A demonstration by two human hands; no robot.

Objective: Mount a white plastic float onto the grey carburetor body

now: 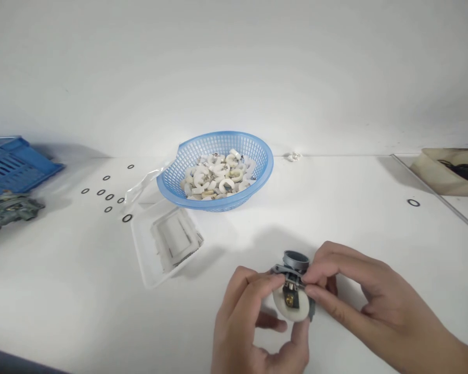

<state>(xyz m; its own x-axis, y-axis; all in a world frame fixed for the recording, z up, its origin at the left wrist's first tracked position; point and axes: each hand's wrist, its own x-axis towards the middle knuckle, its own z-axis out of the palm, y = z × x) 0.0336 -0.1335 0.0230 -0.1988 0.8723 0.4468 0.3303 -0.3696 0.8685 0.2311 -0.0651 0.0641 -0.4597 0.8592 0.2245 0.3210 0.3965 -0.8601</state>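
Low in the middle of the view, both hands close around a small grey metal carburetor body (295,262) with a white ring-shaped float (292,307) on its near face and a brass piece at the float's centre. My left hand (253,327) cups it from below, thumb and fingers wrapped on the float's edge. My right hand (359,296) pinches the metal bracket at the top of the float with fingertips pressed together.
A blue mesh basket (257,148) of white floats stands behind the hands. A clear plastic tray (140,249) lies to its left, with several black O-rings (109,197) beyond. A blue crate (11,163) and grey metal parts (11,206) sit far left. One O-ring (413,202) lies right.
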